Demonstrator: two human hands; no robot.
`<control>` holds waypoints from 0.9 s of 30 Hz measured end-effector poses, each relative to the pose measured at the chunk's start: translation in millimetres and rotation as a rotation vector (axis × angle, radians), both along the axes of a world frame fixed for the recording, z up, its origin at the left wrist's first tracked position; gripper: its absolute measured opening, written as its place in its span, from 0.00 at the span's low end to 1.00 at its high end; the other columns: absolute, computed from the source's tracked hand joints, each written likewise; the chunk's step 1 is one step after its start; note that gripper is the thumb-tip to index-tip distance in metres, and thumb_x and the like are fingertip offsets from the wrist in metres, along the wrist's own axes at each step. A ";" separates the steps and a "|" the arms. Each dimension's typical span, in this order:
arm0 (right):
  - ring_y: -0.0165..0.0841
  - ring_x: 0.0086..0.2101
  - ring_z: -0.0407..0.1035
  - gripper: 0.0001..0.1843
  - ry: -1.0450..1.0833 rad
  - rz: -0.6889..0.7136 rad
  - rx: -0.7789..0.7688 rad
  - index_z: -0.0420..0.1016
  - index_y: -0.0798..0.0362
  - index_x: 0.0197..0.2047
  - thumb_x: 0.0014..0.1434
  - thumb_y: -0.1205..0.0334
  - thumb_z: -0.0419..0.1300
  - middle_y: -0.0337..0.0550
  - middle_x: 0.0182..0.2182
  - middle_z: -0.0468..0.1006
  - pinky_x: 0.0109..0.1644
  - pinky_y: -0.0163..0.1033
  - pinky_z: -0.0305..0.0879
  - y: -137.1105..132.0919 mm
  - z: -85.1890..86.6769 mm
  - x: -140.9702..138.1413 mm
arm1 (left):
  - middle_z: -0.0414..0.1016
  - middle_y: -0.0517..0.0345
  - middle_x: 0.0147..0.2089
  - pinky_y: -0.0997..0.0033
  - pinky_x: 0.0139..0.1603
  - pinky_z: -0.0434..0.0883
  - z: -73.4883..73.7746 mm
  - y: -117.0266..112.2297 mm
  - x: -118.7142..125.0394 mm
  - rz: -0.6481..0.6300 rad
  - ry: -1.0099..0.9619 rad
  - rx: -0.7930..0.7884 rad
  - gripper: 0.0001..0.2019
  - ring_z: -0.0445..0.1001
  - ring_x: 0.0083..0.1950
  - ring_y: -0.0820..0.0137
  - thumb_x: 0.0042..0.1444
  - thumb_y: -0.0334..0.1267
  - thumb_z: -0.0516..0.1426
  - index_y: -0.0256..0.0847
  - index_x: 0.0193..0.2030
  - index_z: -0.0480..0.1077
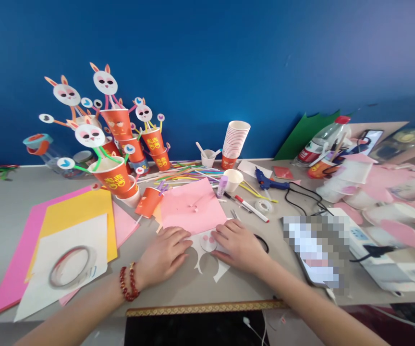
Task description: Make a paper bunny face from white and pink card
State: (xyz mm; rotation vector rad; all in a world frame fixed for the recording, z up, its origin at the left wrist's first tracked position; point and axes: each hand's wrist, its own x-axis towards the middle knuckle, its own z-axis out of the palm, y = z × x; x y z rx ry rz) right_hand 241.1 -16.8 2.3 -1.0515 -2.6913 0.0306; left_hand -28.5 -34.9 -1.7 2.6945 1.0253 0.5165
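My left hand (166, 254), with a red bead bracelet at the wrist, lies flat with its fingers stretched out on the table beside white cut paper (204, 264). My right hand (237, 244) is also open, its fingertips at the edge of a white paper circle (208, 241) with pink spots. Round notches are cut from the white paper. Just beyond the hands is a pink sheet (189, 211) bearing a small curled scrap. Scissors (235, 215) are partly hidden under my right hand; a dark loop, apparently their handle, shows on its right.
Rabbit-faced paper cups (111, 180) stand at the left, behind colored sheets with a tape roll (71, 265). A cup stack (235, 142), a glue stick (222, 186), markers (252, 209) and a blue glue gun (270, 182) sit beyond. A phone (313, 254) and cups lie right.
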 end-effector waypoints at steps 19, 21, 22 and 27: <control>0.35 0.28 0.73 0.26 1.145 -0.522 -0.919 0.75 0.54 0.30 0.53 0.36 0.62 0.43 0.27 0.77 0.36 0.41 0.73 10.7 -15.8 7.3 | 0.63 0.44 0.68 0.60 0.69 0.60 10.0 -23.0 47.1 -0.308 -0.007 -0.224 0.28 0.61 0.68 0.60 0.65 0.47 0.52 0.36 0.68 0.57; 0.35 0.29 0.73 0.25 1.104 -0.494 -0.913 0.76 0.55 0.31 0.54 0.37 0.61 0.44 0.28 0.78 0.36 0.40 0.72 11.0 -20.7 6.8 | 0.63 0.45 0.68 0.61 0.71 0.56 13.8 -28.0 52.3 -0.467 -0.020 -0.243 0.26 0.60 0.69 0.62 0.66 0.47 0.50 0.38 0.67 0.58; 0.34 0.29 0.72 0.24 1.079 -0.483 -0.901 0.76 0.55 0.31 0.55 0.38 0.61 0.43 0.27 0.78 0.36 0.39 0.72 11.2 -22.4 6.9 | 0.62 0.45 0.68 0.59 0.72 0.54 14.2 -29.1 53.0 -0.500 -0.008 -0.234 0.26 0.59 0.70 0.61 0.66 0.48 0.49 0.38 0.67 0.58; 0.33 0.26 0.69 0.22 1.037 -0.480 -0.842 0.74 0.54 0.30 0.58 0.42 0.58 0.41 0.24 0.75 0.32 0.37 0.67 9.7 -22.4 4.7 | 0.53 0.38 0.72 0.50 0.71 0.51 4.5 -26.6 43.8 -0.385 0.124 -0.194 0.37 0.54 0.72 0.54 0.63 0.60 0.49 0.34 0.70 0.52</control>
